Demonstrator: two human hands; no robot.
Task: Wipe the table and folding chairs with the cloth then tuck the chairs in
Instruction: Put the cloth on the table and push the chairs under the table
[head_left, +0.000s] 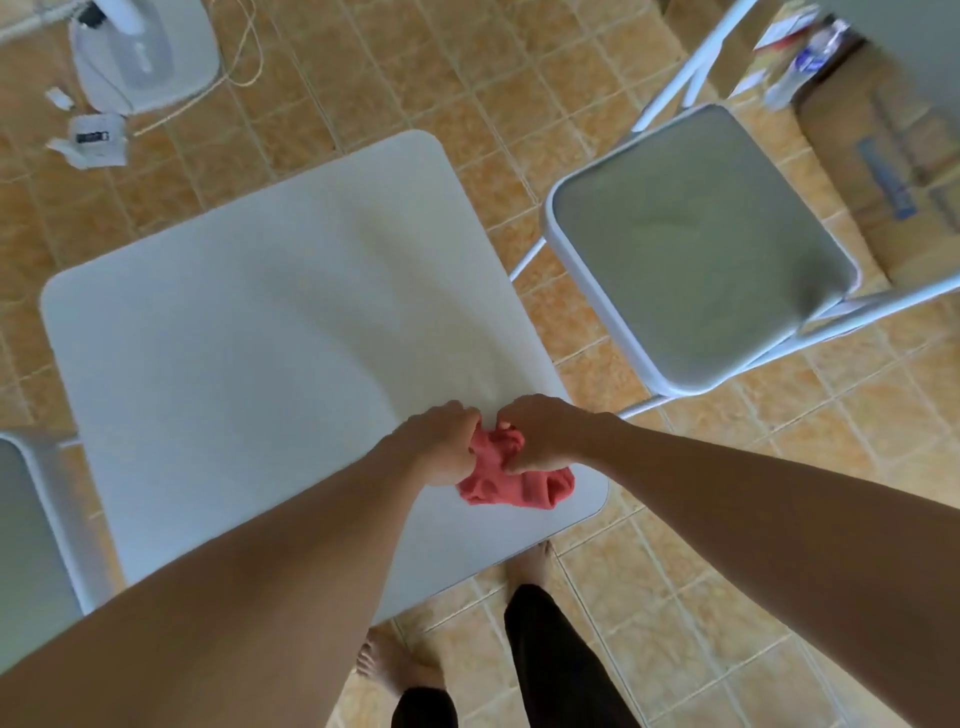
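Both hands meet over the near right corner of the white table (234, 322), the left hand (441, 447) and the right hand (545, 436) each pinching a bunch of the pink cloth (514, 483), whose lower folds rest on the tabletop. One folding chair (696, 244) stands pulled out at the table's right side; another chair (31, 525) shows at the left edge.

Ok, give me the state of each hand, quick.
Left hand: closed, gripping the red cloth on the table.
Right hand: closed, gripping the same cloth.
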